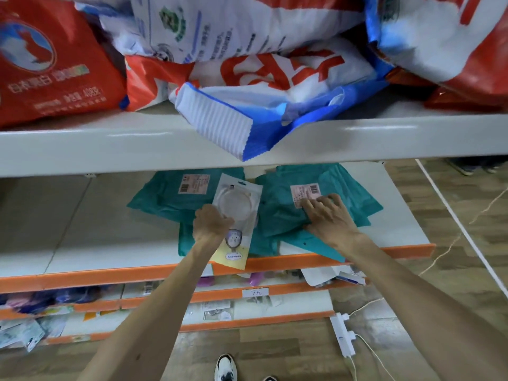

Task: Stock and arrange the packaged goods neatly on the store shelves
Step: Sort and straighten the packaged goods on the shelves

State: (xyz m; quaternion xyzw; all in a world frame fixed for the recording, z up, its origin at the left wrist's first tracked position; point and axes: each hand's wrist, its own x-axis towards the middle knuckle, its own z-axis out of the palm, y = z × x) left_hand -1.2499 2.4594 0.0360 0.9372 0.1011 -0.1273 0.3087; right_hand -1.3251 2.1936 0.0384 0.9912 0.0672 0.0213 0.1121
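While both arms are stretched forward, 2 hands are seen on the white shelf (82, 229) with the orange front edge. The left hand (211, 224) is closed round the clear packet (236, 199), its grip held on the packet's left side. 1 pale ring is seen inside this packet, and its 1 yellow card end hangs over the shelf's front edge. The packet lies tilted across the teal packets (165, 204), between 2 white barcode labels (193, 184). The right hand (330, 215) is pressed on the right-hand teal packet with fingers spread, the fingertips touching 1 of the labels; its grip is wide and nothing is held in it. At least 3 teal packets are overlapped in a loose pile, and the exact count cannot be told.

On the upper shelf (82, 144), about 4 large bags (46, 67) in red, white and blue are heaped, and 1 blue-and-white corner hangs over the front lip. Below, 2 more orange-edged lower shelves (275, 290) are seen, crowded with small blurred goods, and 1 price tag (255, 292) is fixed to an edge. On the wooden floor (275, 350), 1 white power strip (342, 336) lies beside the shelving, and 2 shoes (225, 367) are seen.
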